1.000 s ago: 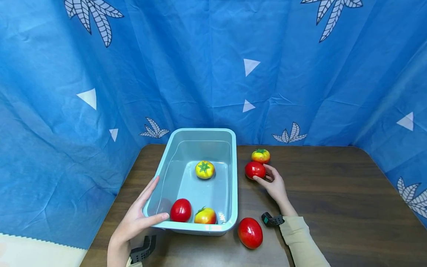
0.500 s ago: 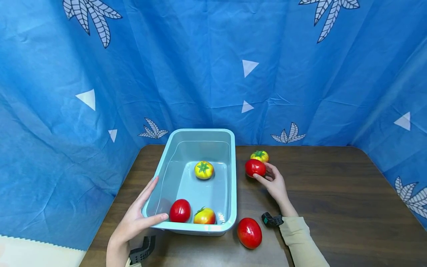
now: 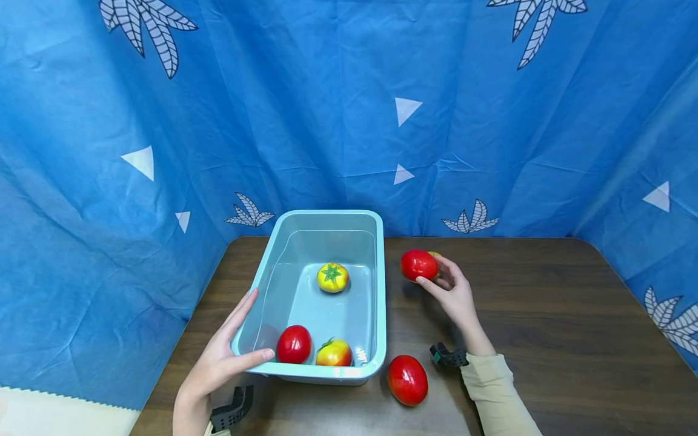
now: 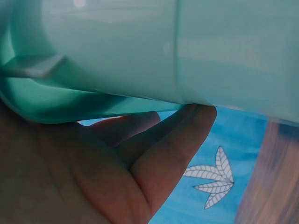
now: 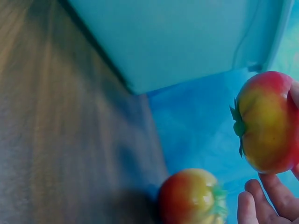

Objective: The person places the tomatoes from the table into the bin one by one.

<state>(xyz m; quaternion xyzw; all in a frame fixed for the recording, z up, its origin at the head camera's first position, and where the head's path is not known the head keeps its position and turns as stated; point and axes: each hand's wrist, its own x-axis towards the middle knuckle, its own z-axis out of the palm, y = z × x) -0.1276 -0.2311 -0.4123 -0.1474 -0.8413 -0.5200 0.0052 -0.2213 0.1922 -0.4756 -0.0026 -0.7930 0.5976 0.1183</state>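
Observation:
Raised off the table right of the bin, a red tomato is pinched by my right hand. The right wrist view shows its yellow underside with a green calyx. Another yellow-red tomato lies on the table below it, mostly hidden behind it in the head view. My left hand rests at the near left corner of the light blue bin. Its thumb lies over the near rim, and its straight fingers touch the outer left side. Inside are a yellow tomato, a red one and a yellow-red one.
A further red tomato lies on the dark wooden table, just right of the bin's near corner. Blue patterned cloth hangs behind the table and along both sides. Each wrist wears a black strap.
My right hand has lifted the red tomato off the table and moved it slightly away from me, so it now covers most of the tomato behind. My left hand stays on the bin.

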